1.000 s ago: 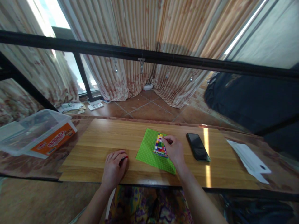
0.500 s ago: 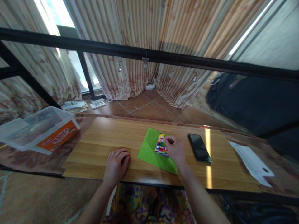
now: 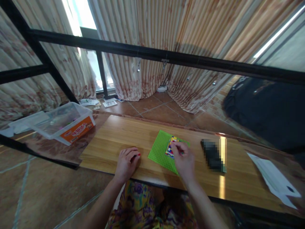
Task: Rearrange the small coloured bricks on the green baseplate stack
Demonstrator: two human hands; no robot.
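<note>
A small block of multicoloured bricks [image 3: 172,147] sits on a green baseplate [image 3: 160,150] just right of the middle of the frame, on the near half of the wooden table [image 3: 124,133]. The right hand [image 3: 184,160] covers the near right part of the brick block, its fingertips [image 3: 175,147] drawn together and pressing on the block's top; whether they pinch a single loose brick cannot be told. The left hand [image 3: 127,162] lies palm down on the table just left of the baseplate, apart from it, fingers loosely curled with red nails showing, holding nothing that can be seen. Right of the baseplate, well clear of the right hand, lies a dark phone [image 3: 213,155], blurred out. Farther right, at the lower right of the frame, a white sheet of paper [image 3: 274,179] lies on the table. At the left of the frame a clear plastic box [image 3: 64,122] with an orange label stands beyond the table's left end. Striped curtains [image 3: 152,38] fill the upper part of the frame.
</note>
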